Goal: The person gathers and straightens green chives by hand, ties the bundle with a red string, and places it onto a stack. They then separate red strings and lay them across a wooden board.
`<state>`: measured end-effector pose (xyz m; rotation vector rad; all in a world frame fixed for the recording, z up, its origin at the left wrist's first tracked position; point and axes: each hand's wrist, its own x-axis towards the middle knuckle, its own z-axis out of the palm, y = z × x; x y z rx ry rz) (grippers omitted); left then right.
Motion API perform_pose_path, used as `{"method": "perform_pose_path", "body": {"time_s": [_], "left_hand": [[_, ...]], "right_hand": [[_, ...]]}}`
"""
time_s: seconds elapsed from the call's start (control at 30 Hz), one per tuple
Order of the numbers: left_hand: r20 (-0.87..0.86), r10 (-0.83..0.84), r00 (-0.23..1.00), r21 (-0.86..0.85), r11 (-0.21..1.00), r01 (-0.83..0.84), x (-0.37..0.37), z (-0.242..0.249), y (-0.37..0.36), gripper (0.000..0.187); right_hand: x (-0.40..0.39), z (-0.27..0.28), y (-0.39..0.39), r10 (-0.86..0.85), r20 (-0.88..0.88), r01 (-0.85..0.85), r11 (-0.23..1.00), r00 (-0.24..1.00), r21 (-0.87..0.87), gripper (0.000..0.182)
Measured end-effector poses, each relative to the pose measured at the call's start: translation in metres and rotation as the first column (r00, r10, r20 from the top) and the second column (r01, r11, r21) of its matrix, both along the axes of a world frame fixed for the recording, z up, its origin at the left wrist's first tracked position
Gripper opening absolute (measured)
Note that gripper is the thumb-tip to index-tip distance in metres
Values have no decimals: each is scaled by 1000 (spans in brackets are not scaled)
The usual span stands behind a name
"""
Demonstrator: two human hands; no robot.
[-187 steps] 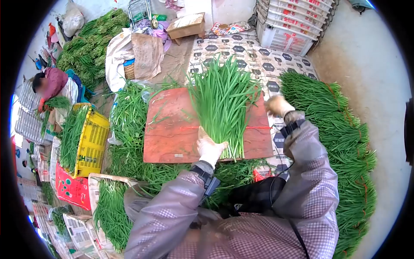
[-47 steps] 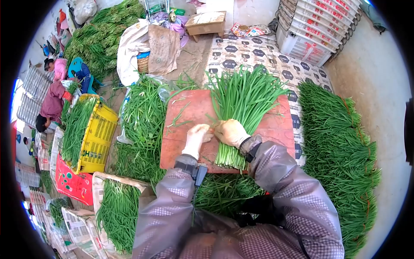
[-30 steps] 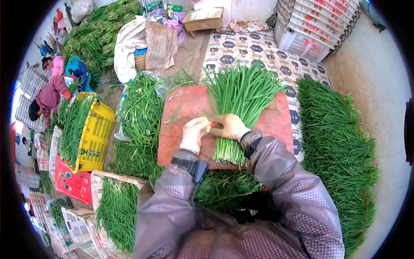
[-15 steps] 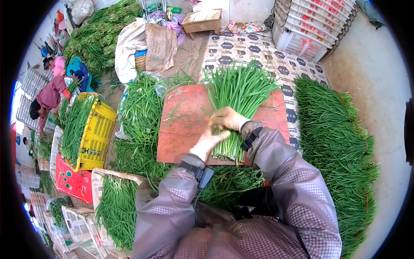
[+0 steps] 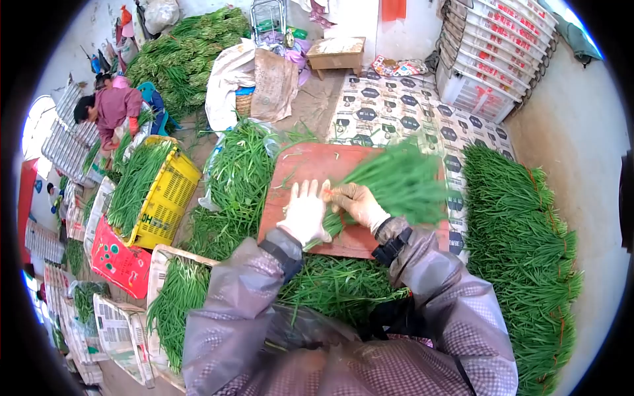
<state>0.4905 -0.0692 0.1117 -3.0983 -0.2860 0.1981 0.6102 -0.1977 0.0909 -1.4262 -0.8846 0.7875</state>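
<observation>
A bunch of garlic chives (image 5: 396,181), blurred by motion, lies slantwise over a reddish board (image 5: 300,162), leaves toward the upper right and cut stalks toward me. A thin red tie (image 5: 342,219) goes round its stalk part. My right hand (image 5: 360,206), in a pale glove, is closed over the bunch, its fingertips pinched on the end of the tie. My left hand (image 5: 306,212), gloved too, is open with fingers spread, beside the stalks at the left. It overlaps the stalk ends in this view.
Loose chives (image 5: 234,185) heap left of the board, and more greens (image 5: 343,280) lie below it. Tied bunches (image 5: 518,264) line the right wall. A yellow crate (image 5: 165,198) stands left, near a person (image 5: 119,109) bending over. White crates (image 5: 495,59) are stacked at the back right.
My left hand has let go of the tie and spread its fingers. The bunch has swung so its leaves point further right, my right hand moving with it. The view has shifted.
</observation>
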Motion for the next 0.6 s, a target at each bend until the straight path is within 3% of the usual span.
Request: {"method": "perform_pose_path", "body": {"time_s": [0.03,0.07,0.17,0.23,0.27,0.37,0.4,0.43,0.47,0.5,0.53,0.6], "left_hand": [[37,45,998,40,998,-46,-3,-12,-4,124],[23,75,997,65,995,-77,-3,-17,-11,123],[55,129,990,62,989,-133,-2,-42,-35,123],[-2,247,969,40,968,-246,7,-66,-47,127],[0,283,959,121,952,-281,8,-76,-51,128],[-18,306,952,65,950,-304,9,-78,-41,125],[109,263,959,47,962,-269,7,-84,-32,118],[160,250,955,-15,968,-251,9,-91,-22,113],[215,236,948,-73,972,-225,14,-97,-13,109],[271,223,936,-131,972,-194,17,-108,-4,104],[341,168,925,-203,974,-102,21,-128,6,83],[389,214,896,-530,848,28,32,-145,10,72]], "right_hand": [[0,-15,4,-10,48,9,1000,999,8,13],[-1,-37,9,-33,-50,34,999,998,4,14],[-13,-27,16,-73,-281,90,995,957,46,13],[-12,-35,18,-66,-255,73,997,965,16,14],[-14,-37,18,-76,-224,81,997,972,10,14],[-23,-42,21,-92,-146,97,995,985,32,16],[-33,-24,16,-81,-166,92,994,983,60,16],[-38,-14,15,-75,-185,93,991,980,93,16],[-34,-19,17,-39,-77,48,992,996,119,16],[-36,-14,17,-7,-122,26,988,992,155,15],[-39,-2,17,29,-161,3,981,986,194,14],[-48,20,18,46,-212,1,976,976,217,13]]}}
